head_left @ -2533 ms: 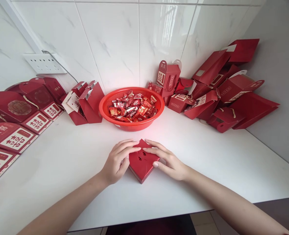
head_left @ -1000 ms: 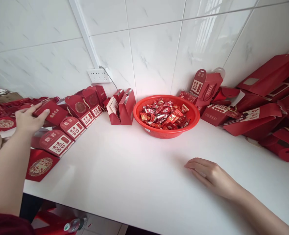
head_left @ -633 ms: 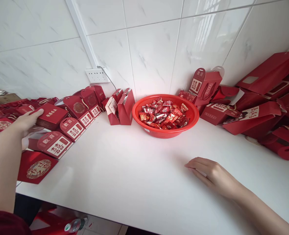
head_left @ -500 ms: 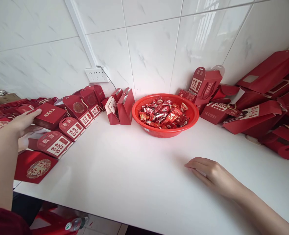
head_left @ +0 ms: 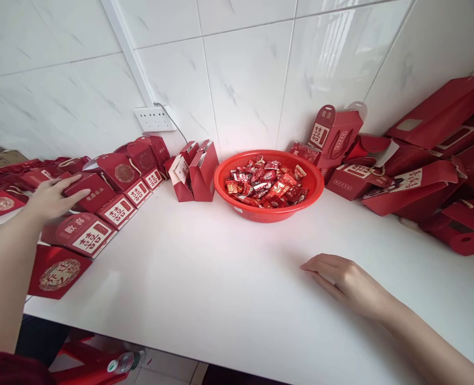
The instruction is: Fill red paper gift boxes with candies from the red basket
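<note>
On the left, my left hand [head_left: 56,199] rests on a red gift box [head_left: 91,193] with gold lettering, its fingers spread over the top. That box sits in a row of red boxes; a red box with a white panel of characters [head_left: 85,234] is just nearer. At the near end of the row stands a red box with a round gold emblem [head_left: 59,274]. My right hand [head_left: 341,278] lies on the white table [head_left: 205,289], fingers loosely curled together, with nothing visible in them. Beyond it is a red plastic basket [head_left: 261,213] holding wrapped candies [head_left: 275,184].
Two upright red boxes [head_left: 203,174] stand left of the basket by the tiled wall. Many red boxes [head_left: 413,187] are piled at the right. A socket strip [head_left: 153,118] is on the wall. Below the table edge are a red stool [head_left: 86,363] and a bottle [head_left: 122,363].
My left hand has moved right and spread its fingers over the gold-lettered box, which has shifted right into the row. My right hand has stayed in place. The view has shifted slightly.
</note>
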